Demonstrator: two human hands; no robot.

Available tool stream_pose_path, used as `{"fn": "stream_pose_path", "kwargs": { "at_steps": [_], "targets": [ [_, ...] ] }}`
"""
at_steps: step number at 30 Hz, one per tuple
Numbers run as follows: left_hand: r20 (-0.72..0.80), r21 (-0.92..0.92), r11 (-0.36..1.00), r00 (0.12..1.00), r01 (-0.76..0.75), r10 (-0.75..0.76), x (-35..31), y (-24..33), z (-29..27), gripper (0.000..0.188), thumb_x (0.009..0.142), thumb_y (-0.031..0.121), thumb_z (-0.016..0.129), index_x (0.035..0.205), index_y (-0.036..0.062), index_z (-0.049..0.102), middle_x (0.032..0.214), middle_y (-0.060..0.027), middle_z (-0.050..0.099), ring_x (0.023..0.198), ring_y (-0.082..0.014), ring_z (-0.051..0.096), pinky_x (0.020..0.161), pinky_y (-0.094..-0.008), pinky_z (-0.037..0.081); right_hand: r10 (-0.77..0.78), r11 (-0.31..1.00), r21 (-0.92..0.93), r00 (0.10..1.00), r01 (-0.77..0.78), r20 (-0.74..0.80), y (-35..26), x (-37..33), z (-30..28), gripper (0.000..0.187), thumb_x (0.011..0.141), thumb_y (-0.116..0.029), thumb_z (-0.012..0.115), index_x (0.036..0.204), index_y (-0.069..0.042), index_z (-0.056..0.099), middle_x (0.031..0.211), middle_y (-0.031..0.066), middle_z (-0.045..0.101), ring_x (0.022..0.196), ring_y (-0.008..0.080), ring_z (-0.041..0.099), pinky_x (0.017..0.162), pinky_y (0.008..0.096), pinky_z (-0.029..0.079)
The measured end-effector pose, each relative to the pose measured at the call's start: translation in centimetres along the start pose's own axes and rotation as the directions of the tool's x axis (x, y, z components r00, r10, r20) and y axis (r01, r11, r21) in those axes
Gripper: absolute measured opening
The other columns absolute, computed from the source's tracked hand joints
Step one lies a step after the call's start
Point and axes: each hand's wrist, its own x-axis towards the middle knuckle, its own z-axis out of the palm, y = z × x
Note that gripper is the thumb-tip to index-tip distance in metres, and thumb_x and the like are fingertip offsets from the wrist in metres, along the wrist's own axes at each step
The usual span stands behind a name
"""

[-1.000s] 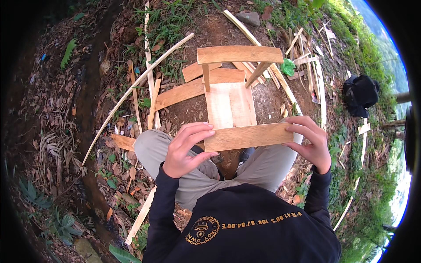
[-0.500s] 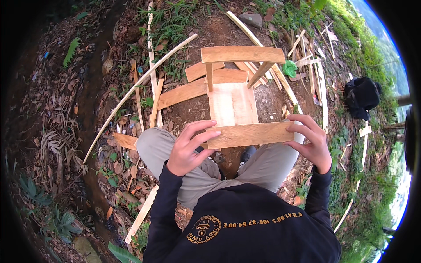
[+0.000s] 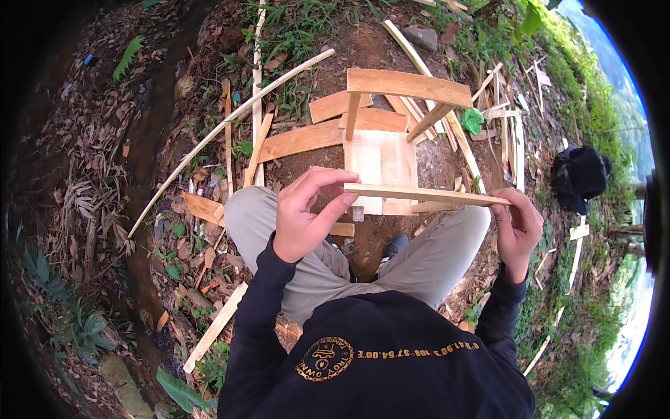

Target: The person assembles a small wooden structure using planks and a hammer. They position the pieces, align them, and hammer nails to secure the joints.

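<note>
My left hand (image 3: pixel 307 209) and my right hand (image 3: pixel 518 230) grip opposite ends of a wooden board (image 3: pixel 426 194). It is held up over my lap with its narrow edge facing me. The left thumb and fingers pinch one end, and the right fingers close round the other. Just beyond the board stands a small wooden chair-like frame on the ground. Its pale seat panel (image 3: pixel 380 164) lies flat, and its top rail (image 3: pixel 410 86) rests across two slanted posts. The board hides part of the seat's near edge.
Loose boards (image 3: pixel 300 142) lie left of the frame. A long bent wooden strip (image 3: pixel 223 126) curves across the ground at left. To the right are a green plastic piece (image 3: pixel 472 121), scattered wood strips (image 3: pixel 518 153) and a black bag (image 3: pixel 581 174). A stone (image 3: pixel 421 38) lies at the far side.
The board has turned from showing its broad face to showing its narrow edge. Both hands shifted with it, the right one moving slightly right and lower. The whole view has shifted a little.
</note>
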Motion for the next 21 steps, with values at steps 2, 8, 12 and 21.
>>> {"fn": "stream_pose_path", "kwargs": {
  "at_steps": [2, 8, 12, 21],
  "targets": [
    [-0.015, -0.018, 0.998, 0.998, 0.057, -0.058, 0.3, 0.7, 0.4, 0.038, 0.083, -0.001, 0.071, 0.119, -0.0009, 0.057, 0.11, -0.0092, 0.062, 0.102, -0.0179, 0.062, 0.086, -0.0292, 0.049, -0.021, 1.0, 0.015, 0.999, 0.021, -0.041, -0.1, 0.0, 0.1, 0.015, 0.087, -0.003, 0.067, 0.098, 0.006, 0.062, 0.087, 0.0126, 0.067, 0.077, 0.0167, 0.063, 0.069, 0.0247, 0.049],
    [0.133, 0.105, 0.961, 0.954, 0.257, -0.27, -0.5, -0.2, 0.2, 0.052, 0.082, 0.005, 0.073, 0.128, 0.001, 0.051, 0.111, -0.0079, 0.061, 0.098, -0.0118, 0.059, 0.083, -0.0272, 0.046, 0.043, 0.999, 0.019, 0.998, -0.042, -0.055, 0.7, -0.8, -1.2, 0.016, 0.089, -0.004, 0.066, 0.099, 0.008, 0.062, 0.085, 0.0113, 0.066, 0.075, 0.015, 0.063, 0.067, 0.0242, 0.049],
    [0.137, -0.054, 0.953, 0.947, 0.299, -0.29, -0.9, -1.0, 0.4, 0.048, 0.084, 0.005, 0.071, 0.128, 0.0009, 0.051, 0.111, -0.0083, 0.061, 0.098, -0.0115, 0.058, 0.082, -0.0257, 0.045, 0.088, 0.995, 0.047, 0.995, -0.086, -0.051, 0.9, -1.0, -1.6, 0.015, 0.089, -0.003, 0.066, 0.098, 0.008, 0.063, 0.085, 0.0116, 0.067, 0.074, 0.0163, 0.065, 0.067, 0.0244, 0.05],
    [0.245, -0.053, 0.991, 0.963, 0.125, -0.108, -1.2, 0.4, -1.4, 0.063, 0.075, 0.012, 0.069, 0.134, 0.0009, 0.049, 0.121, -0.0128, 0.063, 0.111, -0.0187, 0.058, 0.092, -0.0326, 0.044, -0.217, 0.969, 0.139, 0.971, 0.202, 0.102, 1.6, 0.4, -0.4, 0.017, 0.078, 0.006, 0.068, 0.094, -0.001, 0.071, 0.098, 0.019, 0.07, 0.093, 0.034, 0.068, 0.08, 0.0382, 0.054]
  ]
}}
